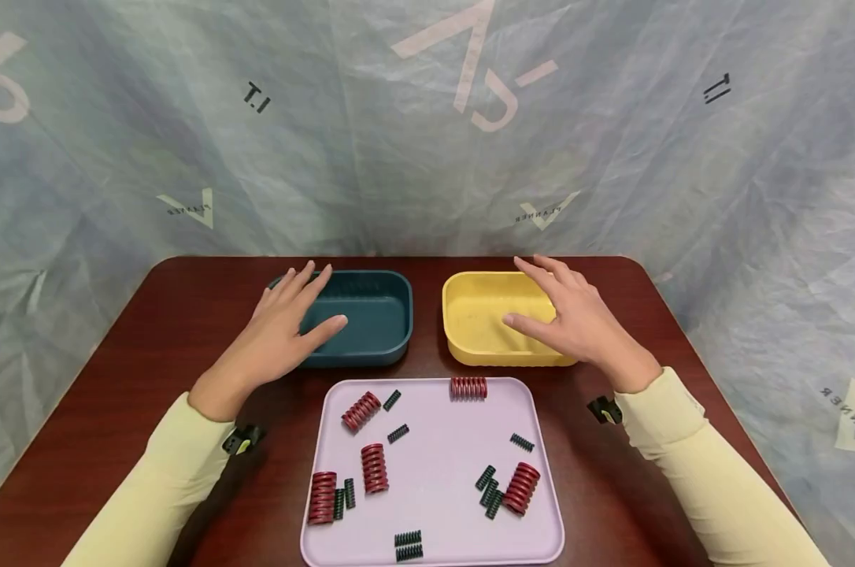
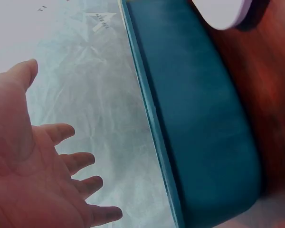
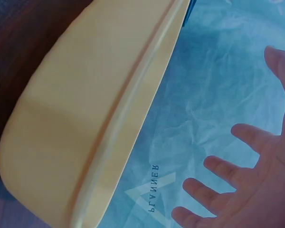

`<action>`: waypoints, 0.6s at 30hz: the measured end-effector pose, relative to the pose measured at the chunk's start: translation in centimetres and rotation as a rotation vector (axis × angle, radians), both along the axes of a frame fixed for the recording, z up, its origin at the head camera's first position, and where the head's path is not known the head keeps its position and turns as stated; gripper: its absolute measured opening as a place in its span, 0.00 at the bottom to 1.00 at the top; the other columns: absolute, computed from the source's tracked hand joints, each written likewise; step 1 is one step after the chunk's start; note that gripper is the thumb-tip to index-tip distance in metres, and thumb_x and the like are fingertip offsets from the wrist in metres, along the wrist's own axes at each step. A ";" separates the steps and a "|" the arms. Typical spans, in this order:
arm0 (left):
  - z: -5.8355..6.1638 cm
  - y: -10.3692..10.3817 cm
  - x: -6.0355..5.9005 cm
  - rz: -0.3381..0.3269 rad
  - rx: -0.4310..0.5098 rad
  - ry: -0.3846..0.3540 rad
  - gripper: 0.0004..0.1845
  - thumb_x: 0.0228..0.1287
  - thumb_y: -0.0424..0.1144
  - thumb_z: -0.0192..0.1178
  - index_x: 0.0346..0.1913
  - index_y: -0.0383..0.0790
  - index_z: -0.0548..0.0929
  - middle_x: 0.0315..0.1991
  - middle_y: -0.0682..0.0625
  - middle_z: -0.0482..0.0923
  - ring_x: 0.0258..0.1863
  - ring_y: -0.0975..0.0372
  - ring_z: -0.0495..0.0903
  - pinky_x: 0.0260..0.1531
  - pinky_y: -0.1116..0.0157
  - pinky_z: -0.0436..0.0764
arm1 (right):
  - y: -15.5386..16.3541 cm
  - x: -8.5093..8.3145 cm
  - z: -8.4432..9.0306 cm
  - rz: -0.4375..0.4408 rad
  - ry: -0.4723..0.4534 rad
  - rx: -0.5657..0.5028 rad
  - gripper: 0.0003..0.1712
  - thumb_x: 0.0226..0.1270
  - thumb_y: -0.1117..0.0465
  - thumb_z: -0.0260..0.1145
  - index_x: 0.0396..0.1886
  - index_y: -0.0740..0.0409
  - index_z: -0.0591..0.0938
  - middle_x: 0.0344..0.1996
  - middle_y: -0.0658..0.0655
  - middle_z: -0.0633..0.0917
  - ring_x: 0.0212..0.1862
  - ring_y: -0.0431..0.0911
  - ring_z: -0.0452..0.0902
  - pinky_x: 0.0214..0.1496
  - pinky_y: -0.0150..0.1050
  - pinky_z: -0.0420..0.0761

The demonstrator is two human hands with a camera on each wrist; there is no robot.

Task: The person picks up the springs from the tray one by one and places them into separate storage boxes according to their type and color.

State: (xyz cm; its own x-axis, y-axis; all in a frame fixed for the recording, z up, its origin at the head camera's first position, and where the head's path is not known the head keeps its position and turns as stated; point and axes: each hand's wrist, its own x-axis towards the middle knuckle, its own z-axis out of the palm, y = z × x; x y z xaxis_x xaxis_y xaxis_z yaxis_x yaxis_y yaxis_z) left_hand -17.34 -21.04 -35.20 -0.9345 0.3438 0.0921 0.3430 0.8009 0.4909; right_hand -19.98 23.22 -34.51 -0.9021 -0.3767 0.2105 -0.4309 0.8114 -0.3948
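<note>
On the near edge of the table (image 1: pixel 94 425) lies a lilac tray (image 1: pixel 442 465) with springs scattered over it. Two small dark springs (image 1: pixel 408 539) lie side by side at its near side; a thick red spring (image 1: pixel 322 498) with two small dark ones beside it is at the left, and three more dark ones sit by a red spring (image 1: pixel 522 488) at the right. Further up the tray are three red springs and three dark ones, one red spring (image 1: pixel 468 388) against the far rim.

Beyond the tray stand a teal bin (image 1: pixel 360 357) on the left and a yellow bin (image 1: pixel 505 358) on the right, a gap between them. The left hand (image 1: pixel 279 337) hides the teal bin's left part from the head view; the right hand (image 1: pixel 578 316) covers the yellow one's right side. Both hands are raised, fingers spread wide and thumbs held well away; they hold nothing, and the wrist views show each apart from its bin.

Behind the table hangs a grey printed curtain (image 1: pixel 371 157).
</note>
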 end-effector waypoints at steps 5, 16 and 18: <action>-0.4 -0.3 1.2 0.002 0.053 -0.010 0.45 0.76 0.64 0.53 0.85 0.55 0.44 0.84 0.46 0.37 0.82 0.45 0.33 0.74 0.34 0.35 | 0.3 0.6 -0.3 -0.004 0.004 -0.016 0.50 0.64 0.34 0.71 0.82 0.40 0.63 0.77 0.61 0.63 0.72 0.66 0.60 0.67 0.73 0.59; -1.1 -0.9 3.1 0.022 0.101 -0.048 0.45 0.75 0.63 0.56 0.84 0.57 0.44 0.84 0.46 0.39 0.82 0.46 0.34 0.72 0.30 0.40 | 0.4 1.8 -0.5 0.037 0.025 -0.068 0.50 0.63 0.38 0.74 0.81 0.44 0.65 0.76 0.57 0.65 0.76 0.59 0.57 0.71 0.66 0.63; -1.1 -1.0 3.6 0.027 0.106 -0.048 0.46 0.75 0.62 0.57 0.84 0.57 0.44 0.84 0.47 0.39 0.82 0.46 0.34 0.72 0.29 0.41 | 0.4 2.0 -0.6 0.046 0.032 -0.078 0.49 0.63 0.38 0.74 0.80 0.45 0.66 0.76 0.57 0.66 0.77 0.57 0.57 0.71 0.65 0.63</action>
State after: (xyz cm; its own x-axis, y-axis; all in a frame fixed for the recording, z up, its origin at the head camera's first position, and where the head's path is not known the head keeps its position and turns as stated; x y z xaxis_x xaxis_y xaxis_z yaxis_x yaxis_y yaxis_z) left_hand -13.76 -22.03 -36.28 -0.9474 0.3095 0.0818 0.2964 0.7518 0.5890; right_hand -18.01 23.60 -35.09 -0.8764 -0.3991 0.2694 -0.4807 0.7579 -0.4410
